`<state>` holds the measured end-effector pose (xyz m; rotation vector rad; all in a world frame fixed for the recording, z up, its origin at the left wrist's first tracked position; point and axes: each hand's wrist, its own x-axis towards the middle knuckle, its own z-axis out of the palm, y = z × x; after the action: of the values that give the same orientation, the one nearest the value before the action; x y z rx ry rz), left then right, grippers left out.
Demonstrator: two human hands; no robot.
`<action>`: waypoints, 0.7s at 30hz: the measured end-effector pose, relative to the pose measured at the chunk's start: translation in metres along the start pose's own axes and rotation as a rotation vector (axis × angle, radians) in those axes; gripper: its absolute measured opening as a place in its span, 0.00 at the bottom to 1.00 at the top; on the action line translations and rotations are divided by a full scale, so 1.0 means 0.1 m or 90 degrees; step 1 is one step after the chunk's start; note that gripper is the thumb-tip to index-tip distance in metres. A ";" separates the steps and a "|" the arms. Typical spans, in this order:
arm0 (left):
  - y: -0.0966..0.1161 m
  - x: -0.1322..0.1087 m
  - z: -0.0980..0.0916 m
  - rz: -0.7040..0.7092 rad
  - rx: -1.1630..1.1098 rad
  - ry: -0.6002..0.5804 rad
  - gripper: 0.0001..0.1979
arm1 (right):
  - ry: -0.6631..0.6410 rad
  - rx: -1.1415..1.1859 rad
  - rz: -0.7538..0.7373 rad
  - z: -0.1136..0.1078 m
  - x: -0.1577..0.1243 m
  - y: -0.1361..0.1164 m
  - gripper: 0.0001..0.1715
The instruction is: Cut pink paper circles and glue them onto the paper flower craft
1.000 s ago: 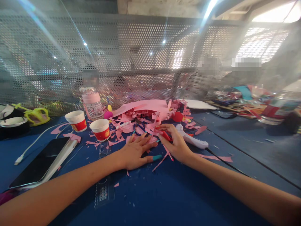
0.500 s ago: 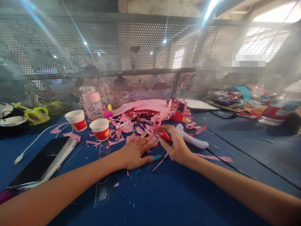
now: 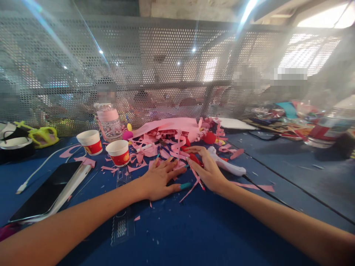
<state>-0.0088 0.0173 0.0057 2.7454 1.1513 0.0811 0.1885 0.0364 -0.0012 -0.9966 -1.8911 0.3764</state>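
Flat on the blue table (image 3: 177, 229), my left hand (image 3: 162, 179) has its fingers spread at the front of a heap of pink paper scraps (image 3: 145, 146). My right hand (image 3: 206, 168) is bent over the heap's right side, its fingertips at a curled pink strip (image 3: 180, 147); whether they pinch it is hard to tell. Red pieces (image 3: 195, 159) show beside those fingers. A white glue gun (image 3: 227, 165) lies just right of my right hand. Partly under my left forearm is a clear plastic ruler (image 3: 121, 225).
Two paper cups (image 3: 118, 152) and a bottle (image 3: 108, 120) stand left of the heap. A phone (image 3: 51, 188) and white cable (image 3: 41, 165) lie farther left. Behind is a perforated metal screen (image 3: 172, 48). A large bottle (image 3: 327, 127) stands at the right.
The curled pink strip near my right fingertips stands more upright and spread out. More red shows beside my right hand, which has shifted slightly. My left hand has stayed in place.
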 end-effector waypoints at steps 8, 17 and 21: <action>0.00 0.00 0.00 0.003 0.011 0.003 0.32 | 0.017 0.007 0.006 0.01 0.00 0.00 0.12; 0.01 0.00 -0.01 -0.005 0.014 -0.003 0.32 | 0.014 0.001 0.006 0.00 0.00 -0.02 0.11; 0.01 0.00 0.00 -0.001 0.017 0.002 0.31 | 0.013 -0.011 0.001 0.00 0.00 -0.02 0.11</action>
<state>-0.0088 0.0166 0.0063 2.7680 1.1647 0.0706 0.1876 0.0357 0.0002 -1.0093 -1.8790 0.3500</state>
